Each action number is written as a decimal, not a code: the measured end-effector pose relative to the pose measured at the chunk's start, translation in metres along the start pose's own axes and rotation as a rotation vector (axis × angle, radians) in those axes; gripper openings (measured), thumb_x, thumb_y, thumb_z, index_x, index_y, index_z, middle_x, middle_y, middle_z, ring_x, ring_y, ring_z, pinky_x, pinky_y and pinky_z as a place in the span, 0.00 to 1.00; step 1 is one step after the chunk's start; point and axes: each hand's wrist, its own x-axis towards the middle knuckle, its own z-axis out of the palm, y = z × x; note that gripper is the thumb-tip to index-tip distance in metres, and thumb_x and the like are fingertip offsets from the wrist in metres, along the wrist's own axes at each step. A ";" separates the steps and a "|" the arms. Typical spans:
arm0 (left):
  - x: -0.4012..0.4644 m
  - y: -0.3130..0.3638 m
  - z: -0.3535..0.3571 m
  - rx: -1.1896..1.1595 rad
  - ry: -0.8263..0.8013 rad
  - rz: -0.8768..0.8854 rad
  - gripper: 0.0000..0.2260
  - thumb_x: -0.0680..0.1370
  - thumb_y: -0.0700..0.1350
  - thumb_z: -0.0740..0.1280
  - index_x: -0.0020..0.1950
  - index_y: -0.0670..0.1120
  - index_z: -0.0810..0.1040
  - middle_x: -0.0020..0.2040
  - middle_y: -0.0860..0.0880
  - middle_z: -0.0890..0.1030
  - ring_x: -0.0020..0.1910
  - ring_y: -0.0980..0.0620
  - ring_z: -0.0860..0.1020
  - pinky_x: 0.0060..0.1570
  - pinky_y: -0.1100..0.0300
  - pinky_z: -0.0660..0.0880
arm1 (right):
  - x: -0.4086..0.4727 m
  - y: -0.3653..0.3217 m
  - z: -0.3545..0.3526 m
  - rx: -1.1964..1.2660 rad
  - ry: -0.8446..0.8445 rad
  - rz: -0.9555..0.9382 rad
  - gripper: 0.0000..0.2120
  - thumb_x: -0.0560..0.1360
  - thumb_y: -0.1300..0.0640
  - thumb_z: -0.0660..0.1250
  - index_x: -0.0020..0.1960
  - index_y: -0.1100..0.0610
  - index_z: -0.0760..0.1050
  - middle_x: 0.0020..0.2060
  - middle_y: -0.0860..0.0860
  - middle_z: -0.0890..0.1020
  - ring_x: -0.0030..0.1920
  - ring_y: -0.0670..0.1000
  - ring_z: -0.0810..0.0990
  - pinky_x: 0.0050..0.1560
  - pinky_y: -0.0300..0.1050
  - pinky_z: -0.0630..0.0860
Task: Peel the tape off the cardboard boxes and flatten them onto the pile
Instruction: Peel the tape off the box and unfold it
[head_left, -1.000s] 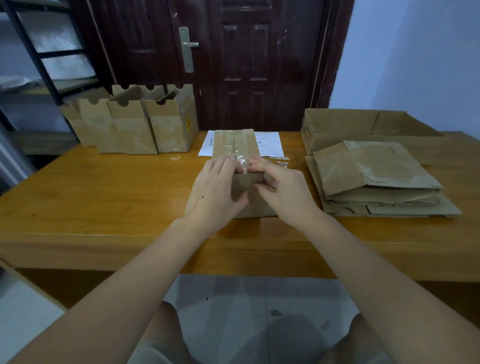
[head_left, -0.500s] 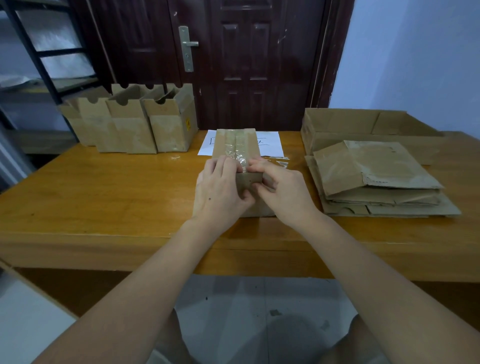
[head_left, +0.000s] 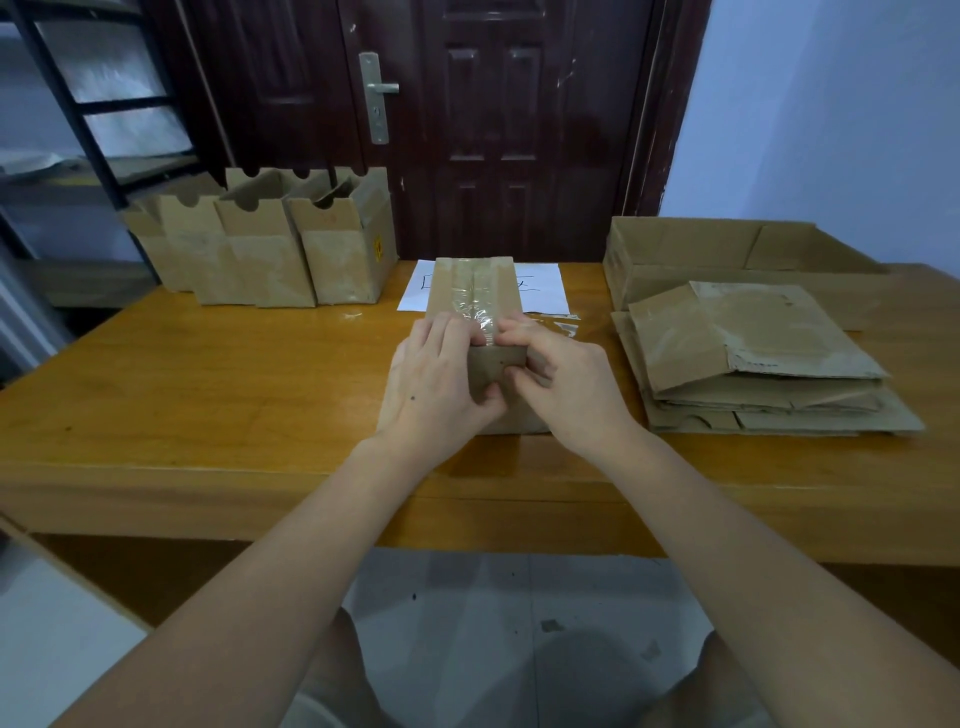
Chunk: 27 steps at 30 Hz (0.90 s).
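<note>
A brown cardboard box stands on the wooden table in front of me, with a strip of clear tape running down the middle of its top. My left hand grips the near left side of the box, fingers over the top edge. My right hand pinches at the near end of the tape with fingertips and thumb. To the right lies the pile of flattened boxes.
Several upright open boxes stand at the table's back left. A white sheet of paper lies behind the box, with loose bits of tape beside it. A large shallow cardboard tray sits behind the pile. A dark door is beyond.
My left hand has slid slightly right and closer onto the box. My right hand's fingers stay at the tape end; the box has barely moved.
</note>
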 end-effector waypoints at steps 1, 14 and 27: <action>0.000 0.000 0.000 0.002 -0.001 -0.001 0.19 0.70 0.51 0.74 0.56 0.48 0.72 0.53 0.52 0.74 0.54 0.53 0.69 0.51 0.56 0.73 | 0.000 0.000 0.000 -0.002 -0.002 0.000 0.20 0.77 0.66 0.71 0.67 0.54 0.79 0.70 0.50 0.77 0.74 0.46 0.71 0.71 0.46 0.72; 0.002 0.000 0.006 0.038 0.026 -0.022 0.18 0.69 0.48 0.74 0.55 0.47 0.73 0.52 0.50 0.75 0.53 0.52 0.70 0.51 0.56 0.74 | 0.001 0.001 0.002 -0.045 0.014 0.004 0.20 0.77 0.65 0.71 0.67 0.53 0.79 0.69 0.49 0.78 0.73 0.47 0.72 0.71 0.46 0.72; 0.001 -0.008 -0.001 -0.010 -0.035 0.018 0.19 0.71 0.51 0.73 0.58 0.48 0.72 0.56 0.51 0.75 0.56 0.53 0.70 0.54 0.57 0.74 | -0.001 -0.001 0.002 -0.054 0.015 -0.017 0.20 0.77 0.66 0.71 0.67 0.53 0.79 0.69 0.49 0.78 0.73 0.46 0.71 0.72 0.43 0.71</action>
